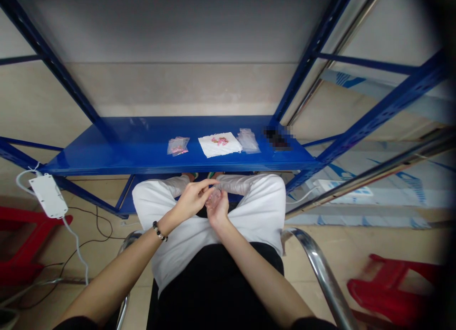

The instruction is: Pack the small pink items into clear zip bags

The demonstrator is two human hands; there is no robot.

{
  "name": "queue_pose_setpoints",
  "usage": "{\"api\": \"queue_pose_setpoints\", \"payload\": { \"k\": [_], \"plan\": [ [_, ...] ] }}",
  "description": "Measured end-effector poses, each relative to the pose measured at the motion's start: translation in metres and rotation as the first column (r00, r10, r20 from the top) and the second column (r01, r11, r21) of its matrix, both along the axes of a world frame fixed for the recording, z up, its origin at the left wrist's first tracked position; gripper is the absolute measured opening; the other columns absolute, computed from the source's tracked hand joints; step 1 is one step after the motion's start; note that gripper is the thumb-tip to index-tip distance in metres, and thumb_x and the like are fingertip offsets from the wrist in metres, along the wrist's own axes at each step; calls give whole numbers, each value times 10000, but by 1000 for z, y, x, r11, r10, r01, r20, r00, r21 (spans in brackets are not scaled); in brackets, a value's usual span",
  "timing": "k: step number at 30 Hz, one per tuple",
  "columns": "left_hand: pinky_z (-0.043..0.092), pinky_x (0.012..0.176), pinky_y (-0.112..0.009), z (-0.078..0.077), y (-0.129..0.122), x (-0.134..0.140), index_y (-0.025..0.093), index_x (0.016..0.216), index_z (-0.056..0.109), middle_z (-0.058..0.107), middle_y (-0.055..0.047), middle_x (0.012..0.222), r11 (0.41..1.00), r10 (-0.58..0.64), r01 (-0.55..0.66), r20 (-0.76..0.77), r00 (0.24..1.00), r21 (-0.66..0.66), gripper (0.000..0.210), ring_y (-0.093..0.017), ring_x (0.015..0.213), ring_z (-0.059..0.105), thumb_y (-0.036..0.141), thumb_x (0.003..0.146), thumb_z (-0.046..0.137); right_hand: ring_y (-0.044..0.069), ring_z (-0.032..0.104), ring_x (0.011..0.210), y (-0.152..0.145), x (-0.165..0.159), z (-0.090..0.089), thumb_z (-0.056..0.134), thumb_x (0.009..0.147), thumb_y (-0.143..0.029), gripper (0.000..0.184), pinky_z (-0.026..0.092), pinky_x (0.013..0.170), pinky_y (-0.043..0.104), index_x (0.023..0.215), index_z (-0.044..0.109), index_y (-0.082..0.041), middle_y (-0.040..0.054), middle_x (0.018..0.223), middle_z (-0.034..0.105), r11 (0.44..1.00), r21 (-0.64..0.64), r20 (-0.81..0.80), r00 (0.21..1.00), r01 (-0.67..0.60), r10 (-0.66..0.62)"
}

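Above my lap, my two hands meet around a small clear plastic bag (214, 197) with a pinkish tint. My right hand (220, 212) is closed round it from the right, with the bag lying against the fingers and palm. From the left, my left hand (192, 198) reaches over, thumb and fingers bent together at the bag's upper edge. What the bag contains is too small to make out. On the blue shelf ahead, a white paper sheet (213, 150) carries a small pile of pink and brownish pieces (221, 141).
Small bags with pink contents (178, 147) lie on the blue shelf (138, 149), left of the paper. Clear bags (249, 141) overlap its right side, near a dark pixelated object (278, 139). A white power strip (48, 195) hangs left. Red stools (392, 287) flank the metal-armed chair (317, 263).
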State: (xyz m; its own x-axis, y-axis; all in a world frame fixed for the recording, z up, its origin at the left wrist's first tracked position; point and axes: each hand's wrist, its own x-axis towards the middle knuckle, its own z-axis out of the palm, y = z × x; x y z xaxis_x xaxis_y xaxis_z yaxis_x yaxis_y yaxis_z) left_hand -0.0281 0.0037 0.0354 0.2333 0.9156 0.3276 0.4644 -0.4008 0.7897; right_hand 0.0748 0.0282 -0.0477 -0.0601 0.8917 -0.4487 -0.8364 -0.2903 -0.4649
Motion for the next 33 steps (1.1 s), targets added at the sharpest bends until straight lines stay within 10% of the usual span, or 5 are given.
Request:
{"api": "queue_pose_setpoints", "payload": {
  "k": [8, 33],
  "plan": [
    [416, 654, -186, 4, -2, -1, 236, 1457, 467, 554, 35, 734, 996, -88, 90, -37, 995, 28, 561, -88, 607, 459, 163, 901, 495, 105, 545, 416, -2, 1, -5, 454, 940, -381, 239, 373, 357, 192, 776, 508, -216, -38, 545, 582, 990, -118, 34, 997, 74, -70],
    [442, 733, -218, 2, -2, 5, 220, 1442, 448, 593, -8, 869, 996, -74, 73, 0, 997, 57, 586, -112, 723, 529, 102, 869, 469, 78, 464, 358, -2, 4, 0, 413, 964, -362, 310, 231, 286, 176, 695, 445, -211, -47, 504, 522, 991, -97, -17, 995, 93, -95]
  ]
}}
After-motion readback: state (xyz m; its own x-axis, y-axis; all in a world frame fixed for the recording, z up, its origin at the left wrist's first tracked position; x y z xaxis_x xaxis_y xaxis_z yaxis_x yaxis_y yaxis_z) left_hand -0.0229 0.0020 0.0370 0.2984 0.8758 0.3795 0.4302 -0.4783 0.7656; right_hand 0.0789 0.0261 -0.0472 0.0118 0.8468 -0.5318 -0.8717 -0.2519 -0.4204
